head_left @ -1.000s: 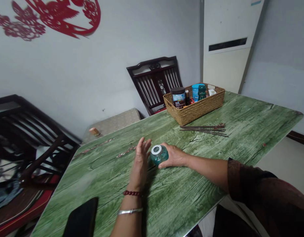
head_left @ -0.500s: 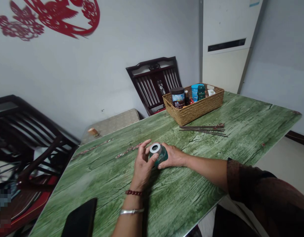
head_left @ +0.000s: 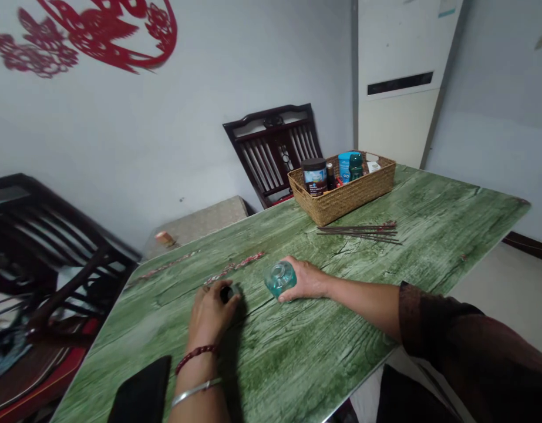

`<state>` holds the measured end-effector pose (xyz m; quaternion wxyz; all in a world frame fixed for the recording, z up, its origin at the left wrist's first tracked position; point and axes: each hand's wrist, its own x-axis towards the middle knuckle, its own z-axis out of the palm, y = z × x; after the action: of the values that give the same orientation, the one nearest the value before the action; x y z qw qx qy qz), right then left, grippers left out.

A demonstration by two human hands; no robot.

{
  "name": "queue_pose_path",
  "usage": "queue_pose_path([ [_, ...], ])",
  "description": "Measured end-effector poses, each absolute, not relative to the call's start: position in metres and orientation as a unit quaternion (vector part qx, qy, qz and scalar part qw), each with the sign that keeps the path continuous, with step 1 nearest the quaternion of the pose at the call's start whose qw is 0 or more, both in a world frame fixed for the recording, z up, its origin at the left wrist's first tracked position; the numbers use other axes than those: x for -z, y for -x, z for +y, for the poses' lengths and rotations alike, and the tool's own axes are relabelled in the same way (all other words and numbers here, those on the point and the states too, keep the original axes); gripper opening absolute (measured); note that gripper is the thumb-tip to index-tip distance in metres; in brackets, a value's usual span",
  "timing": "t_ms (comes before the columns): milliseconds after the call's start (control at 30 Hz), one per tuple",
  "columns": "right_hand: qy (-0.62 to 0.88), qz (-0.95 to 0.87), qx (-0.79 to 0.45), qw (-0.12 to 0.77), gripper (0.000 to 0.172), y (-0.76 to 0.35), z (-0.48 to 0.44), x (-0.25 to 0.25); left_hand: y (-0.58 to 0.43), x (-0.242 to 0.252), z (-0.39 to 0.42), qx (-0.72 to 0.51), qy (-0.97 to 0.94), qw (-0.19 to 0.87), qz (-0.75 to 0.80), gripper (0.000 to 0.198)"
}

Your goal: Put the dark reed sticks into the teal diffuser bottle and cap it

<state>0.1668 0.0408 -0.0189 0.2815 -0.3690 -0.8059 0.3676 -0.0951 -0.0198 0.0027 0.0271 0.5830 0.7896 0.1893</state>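
Note:
My right hand [head_left: 306, 278] is wrapped round the right side of a small round teal glass bottle [head_left: 280, 281], whose clear neck is bare and faces up. To the left of it, my left hand [head_left: 212, 310] grips a silver ring-shaped cap [head_left: 235, 290] with a dark opening, tilted between thumb and fingers. The cap and the bottle are apart. Several thin dark reed sticks [head_left: 359, 232] lie in a loose bundle on the green wood-patterned table [head_left: 323, 346], beyond my right hand.
A wicker basket [head_left: 354, 202] at the back of the table holds a dark-lidded jar [head_left: 315, 177], a blue container and a dark green bottle. A black phone-like slab [head_left: 141, 390] lies at the front left. Dark wooden chairs [head_left: 275, 150] stand beyond the table and at the left.
The silver cap has come off the bottle's neck. My left hand has carried it left and slightly down, while my right hand still holds the bottle.

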Motion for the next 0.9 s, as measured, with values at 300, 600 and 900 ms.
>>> queue_pose_path([
  [300,0.356,-0.810,-0.386,0.262,0.101,-0.169,0.039,0.010,0.058,-0.025,-0.021,-0.331,-0.620,0.158,0.694,0.074],
  [600,0.475,-0.832,-0.101,0.266,0.016,-0.268,0.063,-0.038,0.009,-0.028,-0.015,-0.353,-0.648,0.325,0.592,0.096],
  [900,0.636,-0.752,0.045,0.167,0.025,-0.339,0.097,-0.005,-0.011,-0.007,-0.010,-0.427,-0.640,0.266,0.580,0.077],
])
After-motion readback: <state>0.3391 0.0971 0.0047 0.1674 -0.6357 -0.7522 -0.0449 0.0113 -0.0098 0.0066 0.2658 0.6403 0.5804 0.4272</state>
